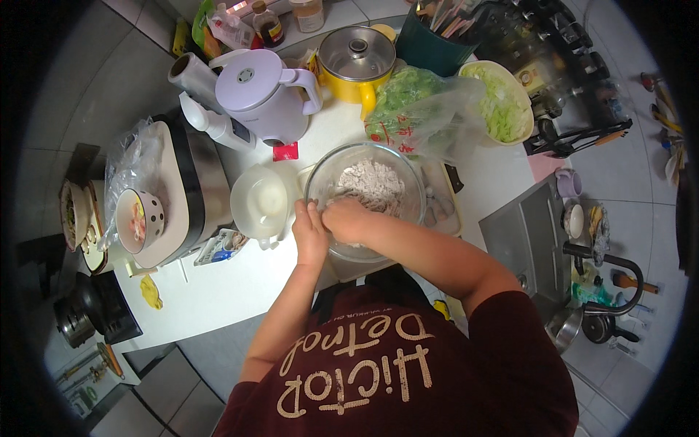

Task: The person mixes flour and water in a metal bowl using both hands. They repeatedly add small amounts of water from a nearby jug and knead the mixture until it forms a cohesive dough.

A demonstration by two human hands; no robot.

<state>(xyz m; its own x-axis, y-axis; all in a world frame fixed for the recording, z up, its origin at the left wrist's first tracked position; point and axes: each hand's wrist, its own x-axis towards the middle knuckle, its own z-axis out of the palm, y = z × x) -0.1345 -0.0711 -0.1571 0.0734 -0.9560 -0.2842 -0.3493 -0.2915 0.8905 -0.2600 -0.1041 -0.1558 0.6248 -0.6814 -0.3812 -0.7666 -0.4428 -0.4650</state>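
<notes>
A clear glass bowl (pixel 419 185) stands in front of me, holding a pale, crumbly, flour-like mixture (pixel 374 180) that looks darker near my fingers. My right hand (pixel 345 219) is inside the bowl with its fingers curled down into the mixture; what the fingertips hold is hidden. At the bowl's left rim my left hand (pixel 310 232) grips the glass, thumb and fingers close together. Just left of it is a translucent plastic measuring jug (pixel 261 202) with a little liquid. Under the bowl lies a tray or board (pixel 450 221), with metal scissors (pixel 438 207) on its right part.
A lilac electric kettle (pixel 262 104), a yellow pot (pixel 349 84) with a glass lid and a plastic bag of greens (pixel 407 101) stand behind. Chopped cabbage fills a bowl (pixel 523 104) at right, near the sink (pixel 519 235). A dotted bowl (pixel 155 221) sits on an appliance at left.
</notes>
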